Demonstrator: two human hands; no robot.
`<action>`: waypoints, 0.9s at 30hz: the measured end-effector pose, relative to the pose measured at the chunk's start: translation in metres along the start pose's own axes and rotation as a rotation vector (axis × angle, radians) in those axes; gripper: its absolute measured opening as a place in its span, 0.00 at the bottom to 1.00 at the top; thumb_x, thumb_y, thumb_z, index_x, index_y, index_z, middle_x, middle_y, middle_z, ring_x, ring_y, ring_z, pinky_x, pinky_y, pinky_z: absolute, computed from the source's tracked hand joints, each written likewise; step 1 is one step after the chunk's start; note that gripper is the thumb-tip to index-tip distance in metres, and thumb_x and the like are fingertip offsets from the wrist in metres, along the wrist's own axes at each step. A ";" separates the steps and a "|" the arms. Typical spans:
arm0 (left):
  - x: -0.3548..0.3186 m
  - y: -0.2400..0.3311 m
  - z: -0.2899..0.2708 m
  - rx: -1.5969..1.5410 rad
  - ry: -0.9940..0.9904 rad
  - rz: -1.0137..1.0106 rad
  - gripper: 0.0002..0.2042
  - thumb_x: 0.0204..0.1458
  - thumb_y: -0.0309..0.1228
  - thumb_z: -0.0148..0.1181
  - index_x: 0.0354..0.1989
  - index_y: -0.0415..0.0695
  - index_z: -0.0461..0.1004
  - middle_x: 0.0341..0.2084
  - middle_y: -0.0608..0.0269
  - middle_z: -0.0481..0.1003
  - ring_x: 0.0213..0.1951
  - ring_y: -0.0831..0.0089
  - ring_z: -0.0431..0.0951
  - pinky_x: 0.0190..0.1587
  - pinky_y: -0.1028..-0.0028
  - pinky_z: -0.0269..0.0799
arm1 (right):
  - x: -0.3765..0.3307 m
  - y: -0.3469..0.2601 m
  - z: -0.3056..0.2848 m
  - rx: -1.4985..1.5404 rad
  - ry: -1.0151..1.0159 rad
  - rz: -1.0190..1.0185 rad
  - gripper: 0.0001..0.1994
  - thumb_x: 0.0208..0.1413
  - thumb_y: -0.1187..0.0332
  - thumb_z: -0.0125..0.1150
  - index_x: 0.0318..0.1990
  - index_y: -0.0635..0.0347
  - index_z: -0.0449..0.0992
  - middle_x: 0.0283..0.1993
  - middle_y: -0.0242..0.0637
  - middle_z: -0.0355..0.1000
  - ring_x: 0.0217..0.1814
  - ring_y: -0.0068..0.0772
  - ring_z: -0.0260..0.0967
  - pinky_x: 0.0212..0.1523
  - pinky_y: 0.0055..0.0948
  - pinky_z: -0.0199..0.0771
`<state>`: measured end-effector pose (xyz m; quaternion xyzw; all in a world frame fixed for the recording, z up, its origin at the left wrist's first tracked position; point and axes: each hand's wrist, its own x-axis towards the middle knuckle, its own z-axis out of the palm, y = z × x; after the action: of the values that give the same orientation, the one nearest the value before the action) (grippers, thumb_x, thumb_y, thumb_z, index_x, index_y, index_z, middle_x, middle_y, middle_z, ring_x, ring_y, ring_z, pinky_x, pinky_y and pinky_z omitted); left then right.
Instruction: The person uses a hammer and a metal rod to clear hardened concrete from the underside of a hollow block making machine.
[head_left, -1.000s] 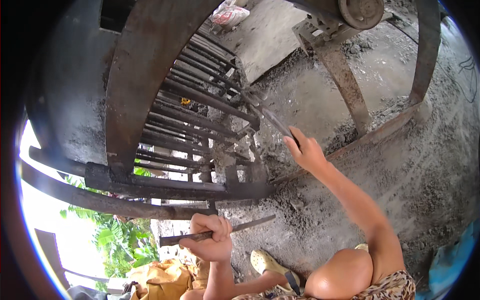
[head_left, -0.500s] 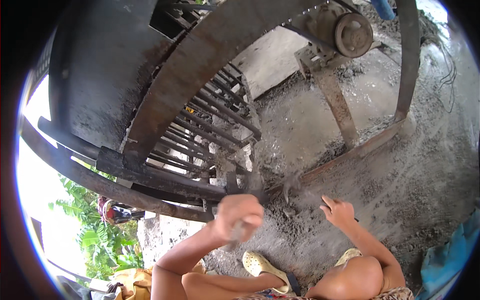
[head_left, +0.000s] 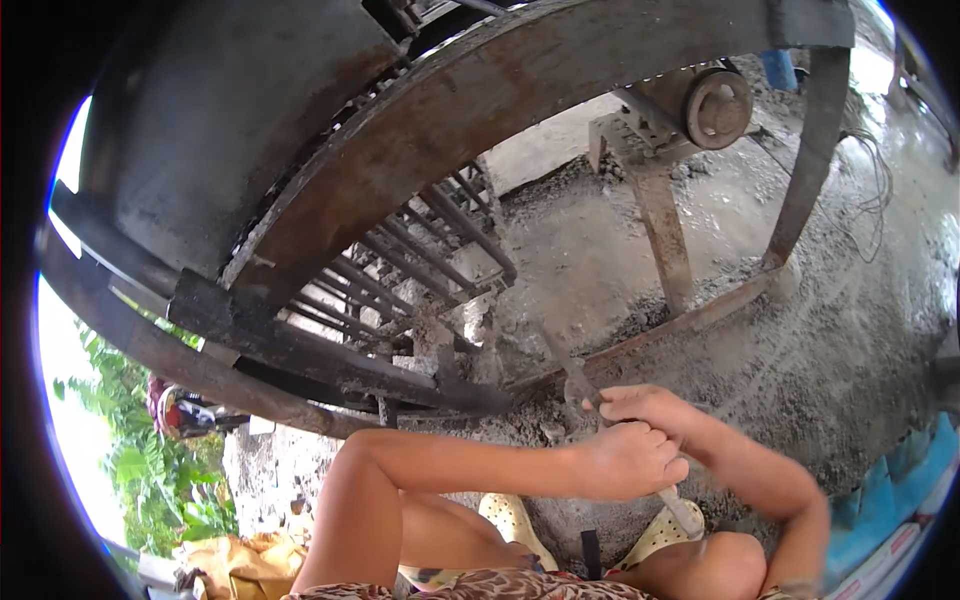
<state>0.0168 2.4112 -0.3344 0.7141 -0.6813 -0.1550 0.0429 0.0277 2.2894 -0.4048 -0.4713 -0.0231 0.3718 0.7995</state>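
My left hand (head_left: pixel 628 462) is closed in a fist around a long mud-grey flat bar (head_left: pixel 578 378). Its far end points up and left toward the machine frame, and its pale near end shows below the fist. Right beside it, my right hand (head_left: pixel 648 405) is closed at the bar, with a thin dark piece (head_left: pixel 592 404) showing by the thumb. My fingers hide most of that piece. Beyond the hands stands a rusty metal machine (head_left: pixel 480 75) with a row of grey bars (head_left: pixel 400 255) under it, caked with wet grey muck.
A round pulley wheel (head_left: pixel 718 108) sits on a metal post (head_left: pixel 665 235) at the upper right. A low rail (head_left: pixel 690 322) edges the muddy floor (head_left: pixel 780 370). Blue sheeting (head_left: pixel 890 490) lies at the lower right, and a yellowish cloth (head_left: pixel 240 565) at the lower left. My clogs (head_left: pixel 515 525) are below.
My left hand has swung right with the bar and now meets my right hand. The right hand has shifted slightly left. The view has tilted and shifted a little.
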 end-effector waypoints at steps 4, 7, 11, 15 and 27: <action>-0.031 0.002 -0.037 0.251 0.256 -0.003 0.17 0.40 0.44 0.60 0.32 0.46 0.65 0.33 0.62 0.64 0.41 0.68 0.64 0.42 0.68 0.60 | -0.010 -0.040 -0.005 -0.040 0.174 -0.039 0.16 0.58 0.64 0.47 0.53 0.52 0.65 0.27 0.31 0.68 0.28 0.18 0.64 0.28 0.23 0.66; -0.080 -0.004 -0.066 0.113 0.337 -0.201 0.25 0.36 0.44 0.64 0.42 0.45 0.65 0.39 0.59 0.62 0.46 0.64 0.61 0.48 0.66 0.58 | 0.019 -0.051 -0.024 -0.226 0.298 -0.074 0.16 0.57 0.65 0.46 0.53 0.49 0.65 0.26 0.34 0.69 0.25 0.23 0.67 0.26 0.29 0.68; -0.110 -0.023 -0.077 0.034 0.414 -0.568 0.30 0.37 0.42 0.66 0.49 0.45 0.63 0.44 0.54 0.58 0.48 0.58 0.60 0.50 0.63 0.58 | 0.095 -0.030 -0.042 -1.273 0.798 -0.805 0.18 0.53 0.71 0.47 0.53 0.50 0.66 0.26 0.38 0.69 0.23 0.36 0.68 0.23 0.35 0.69; -0.130 -0.035 -0.076 0.007 0.434 -0.754 0.30 0.39 0.43 0.65 0.49 0.42 0.62 0.45 0.52 0.56 0.47 0.57 0.59 0.51 0.62 0.58 | 0.147 0.005 -0.049 -1.232 0.886 -0.698 0.23 0.46 0.74 0.51 0.53 0.49 0.66 0.27 0.40 0.68 0.24 0.43 0.68 0.24 0.36 0.70; -0.136 -0.037 -0.076 -0.119 0.367 -0.796 0.28 0.40 0.43 0.65 0.47 0.41 0.65 0.45 0.52 0.56 0.46 0.59 0.60 0.48 0.66 0.60 | 0.182 -0.002 -0.087 -1.178 0.801 -0.935 0.22 0.47 0.73 0.51 0.53 0.51 0.66 0.27 0.42 0.70 0.23 0.46 0.69 0.24 0.38 0.70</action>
<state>0.0704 2.5362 -0.2509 0.9329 -0.3242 -0.0688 0.1411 0.1937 2.3365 -0.5087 -0.8482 -0.1203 -0.2640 0.4431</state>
